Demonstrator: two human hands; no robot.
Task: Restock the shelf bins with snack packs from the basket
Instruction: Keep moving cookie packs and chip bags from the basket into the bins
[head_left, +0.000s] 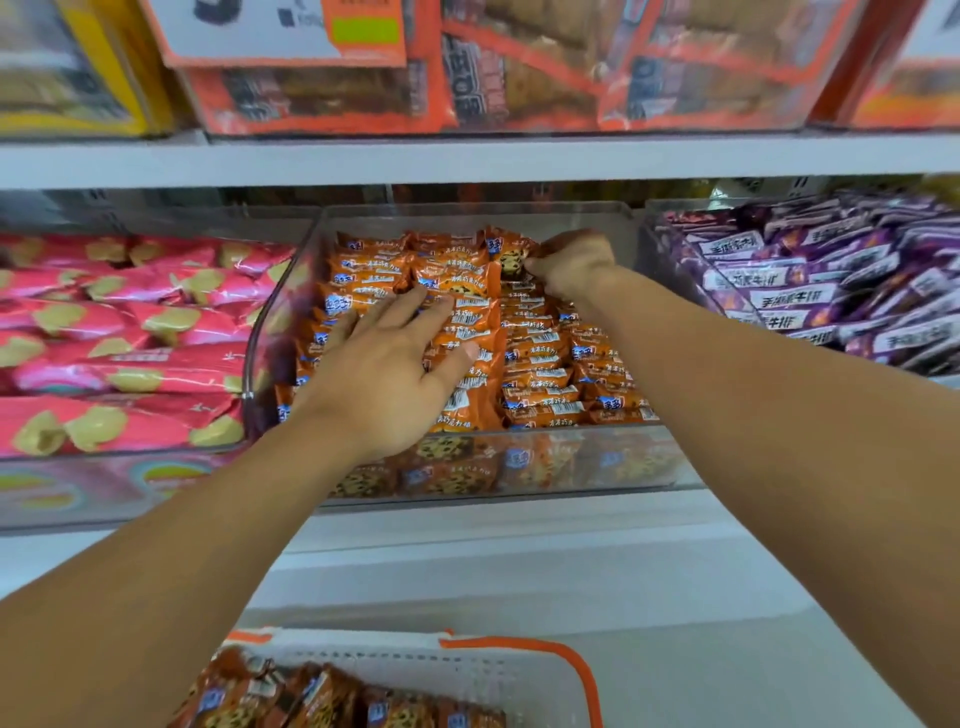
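— What does the head view show around you?

— A shop shelf of pale grey boards. On the middle board (467, 161) stand boxed biscuits in orange cartons (322, 98). Below it, three clear bins side by side: pink packs (130, 332) on the left, purple packs (810, 291) on the right, and the middle bin (519, 462) with orange snack packs (540, 358).

— And your hands?

— My left hand (395, 374) lies flat on the orange packs, fingers spread and straight. My right hand (571, 265) is at the back of the same bin, fingers curled and pinching one orange pack (511, 257) (its far edge is blurred).

— The basket?

— The white basket (457, 670) with an orange rim sits low in front of me, more orange packs (322, 701) inside.
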